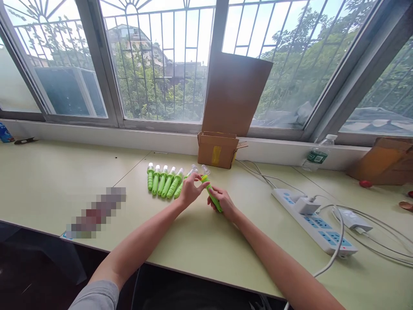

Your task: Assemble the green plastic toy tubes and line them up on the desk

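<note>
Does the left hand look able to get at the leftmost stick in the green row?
Probably yes: the leftmost stick lies uncovered, with only neighbouring sticks in between. The left hand would first have to leave the green stick that the right hand holds.

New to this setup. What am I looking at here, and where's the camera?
No machine here: these are a person's bare hands, seen in one picture from a camera worn on their head, looking forward and down.

The right hand grips a green stick lower down, while the left hand has its fingers at the stick's upper end, which shows some yellow.

On the pale table, a row of similar green sticks with whitish tops lies just beyond the left hand. Farther back stands a cardboard box; to the right are a power strip and cables.
</note>
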Demonstrator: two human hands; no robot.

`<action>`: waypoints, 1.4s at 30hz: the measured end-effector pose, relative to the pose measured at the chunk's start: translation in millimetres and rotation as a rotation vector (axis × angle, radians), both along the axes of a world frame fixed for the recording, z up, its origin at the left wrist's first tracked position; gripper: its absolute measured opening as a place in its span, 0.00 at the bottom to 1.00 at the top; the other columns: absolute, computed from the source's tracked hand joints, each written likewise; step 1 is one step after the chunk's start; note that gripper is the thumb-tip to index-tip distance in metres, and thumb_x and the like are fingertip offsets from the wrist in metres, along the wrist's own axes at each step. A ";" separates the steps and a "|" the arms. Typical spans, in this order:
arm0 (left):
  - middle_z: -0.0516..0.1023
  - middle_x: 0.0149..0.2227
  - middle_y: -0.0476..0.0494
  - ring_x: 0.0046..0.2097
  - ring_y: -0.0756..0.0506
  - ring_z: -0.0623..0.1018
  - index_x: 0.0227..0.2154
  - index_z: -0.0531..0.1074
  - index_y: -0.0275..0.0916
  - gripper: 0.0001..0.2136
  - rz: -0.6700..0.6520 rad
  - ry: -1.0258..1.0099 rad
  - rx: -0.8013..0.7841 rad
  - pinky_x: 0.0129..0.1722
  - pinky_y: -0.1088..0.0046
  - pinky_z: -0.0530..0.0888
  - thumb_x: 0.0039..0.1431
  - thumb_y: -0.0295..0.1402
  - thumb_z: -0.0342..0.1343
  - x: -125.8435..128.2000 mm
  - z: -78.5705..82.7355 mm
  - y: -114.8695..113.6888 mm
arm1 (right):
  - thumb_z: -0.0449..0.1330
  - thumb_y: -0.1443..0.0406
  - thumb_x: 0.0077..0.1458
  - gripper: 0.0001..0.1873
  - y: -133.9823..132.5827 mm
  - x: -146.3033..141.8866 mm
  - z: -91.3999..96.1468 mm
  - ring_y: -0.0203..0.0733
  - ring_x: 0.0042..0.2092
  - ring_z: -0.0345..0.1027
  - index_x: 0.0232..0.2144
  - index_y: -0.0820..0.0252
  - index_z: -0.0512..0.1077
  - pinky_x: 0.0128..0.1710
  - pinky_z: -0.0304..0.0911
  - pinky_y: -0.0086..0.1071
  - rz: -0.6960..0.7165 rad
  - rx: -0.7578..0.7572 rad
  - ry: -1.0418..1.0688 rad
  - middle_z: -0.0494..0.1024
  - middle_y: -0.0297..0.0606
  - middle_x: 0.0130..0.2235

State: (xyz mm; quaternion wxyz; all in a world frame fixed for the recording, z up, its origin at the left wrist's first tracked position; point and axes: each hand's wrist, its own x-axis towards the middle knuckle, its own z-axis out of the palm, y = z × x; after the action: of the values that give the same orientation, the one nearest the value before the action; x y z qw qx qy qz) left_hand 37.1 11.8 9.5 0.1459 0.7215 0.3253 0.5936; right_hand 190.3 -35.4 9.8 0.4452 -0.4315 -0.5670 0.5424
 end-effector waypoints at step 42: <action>0.75 0.40 0.43 0.41 0.46 0.76 0.34 0.66 0.39 0.14 -0.030 0.133 0.075 0.40 0.64 0.77 0.51 0.42 0.59 -0.5 3.3 -1.8 | 0.60 0.52 0.48 0.16 5.5 8.9 -3.5 0.29 0.16 0.49 0.30 0.59 0.66 0.15 0.46 0.25 -0.016 0.019 0.040 0.63 0.26 0.16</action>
State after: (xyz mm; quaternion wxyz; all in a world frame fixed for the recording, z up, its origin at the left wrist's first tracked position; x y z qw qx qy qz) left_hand 36.6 10.0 12.8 0.1057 0.7692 0.3009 0.5537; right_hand 199.2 -29.9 6.3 0.4648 -0.4208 -0.5595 0.5421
